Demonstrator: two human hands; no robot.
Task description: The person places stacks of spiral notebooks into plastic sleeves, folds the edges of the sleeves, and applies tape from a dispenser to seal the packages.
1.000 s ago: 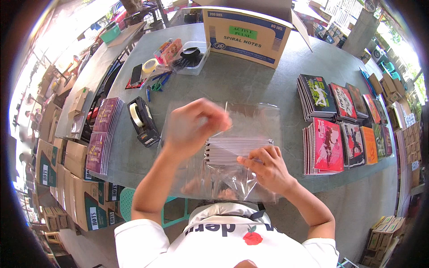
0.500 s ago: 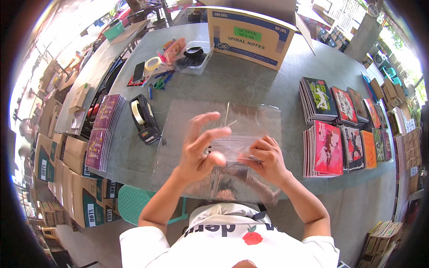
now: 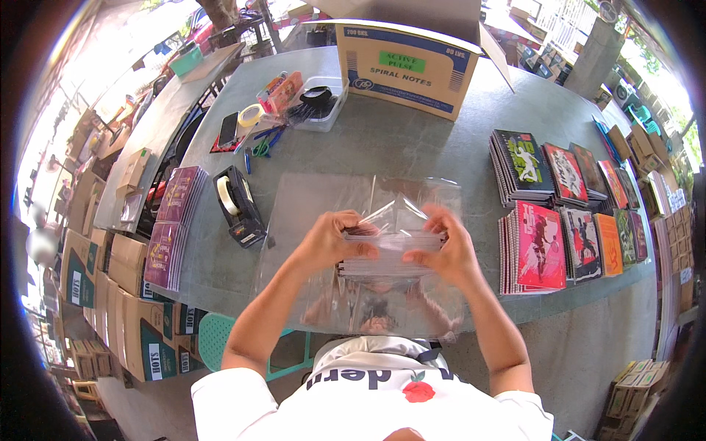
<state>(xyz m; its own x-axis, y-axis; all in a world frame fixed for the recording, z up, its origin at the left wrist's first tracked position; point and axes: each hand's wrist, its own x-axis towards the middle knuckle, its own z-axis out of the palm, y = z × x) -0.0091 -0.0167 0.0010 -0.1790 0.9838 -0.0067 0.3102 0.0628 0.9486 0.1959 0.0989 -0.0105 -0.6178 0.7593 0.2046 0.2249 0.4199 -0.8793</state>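
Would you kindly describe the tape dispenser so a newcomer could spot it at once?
Start with the large grey table and look at its left side. There, between the purple-covered stacks and the clear plastic sheet, lies the tape dispenser. Unlike the loose yellow roll farther back, it has a bulky black body with a pale roll inside.

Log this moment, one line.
left hand: at left end of notebook stack; right hand: at its right end; clear plastic: raised between hands; tape dispenser: on table, left side
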